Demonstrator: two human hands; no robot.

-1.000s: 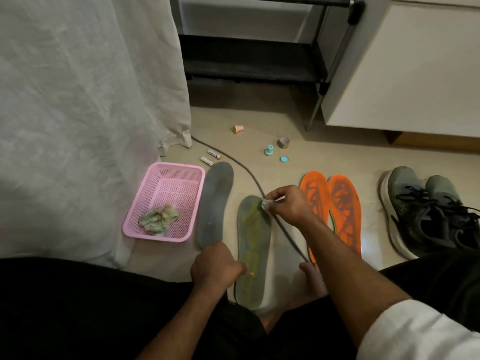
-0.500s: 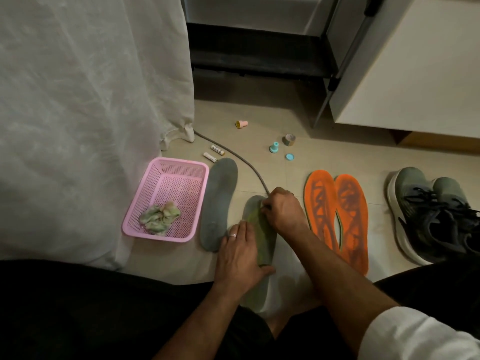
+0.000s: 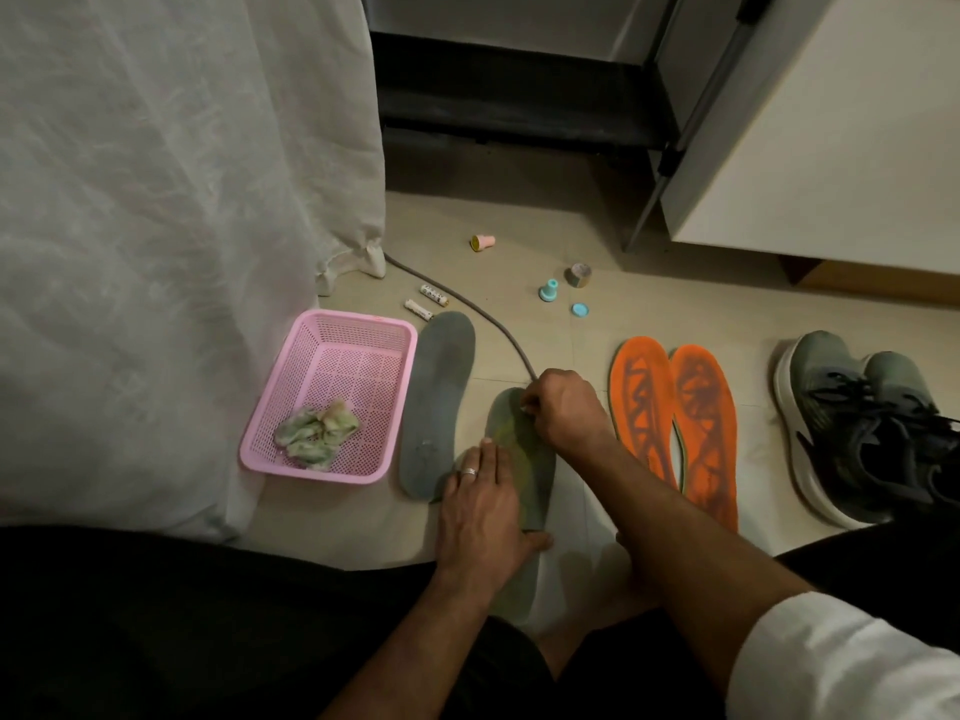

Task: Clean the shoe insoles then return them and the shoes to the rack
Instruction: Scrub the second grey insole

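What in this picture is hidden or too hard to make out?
- Head view: what the right hand pinches on the green insole; its curled fingers cover it.
- Insole's heel: under the left hand and forearm.
- Print on the two small tubes: too small.
- Shoes: near ends hidden by the knee.
- Rack: top cut off by the edge.

Head camera looks steeply down, close above floor (image 3: 519, 252).

Left hand (image 3: 483, 511) lies flat on the green insole (image 3: 524, 475), pinning it to the floor (image 3: 519, 226). Right hand (image 3: 563, 407) pinches a small wipe at its toe end. Grey insole (image 3: 439, 402) alongside, orange insoles (image 3: 675, 423) right.
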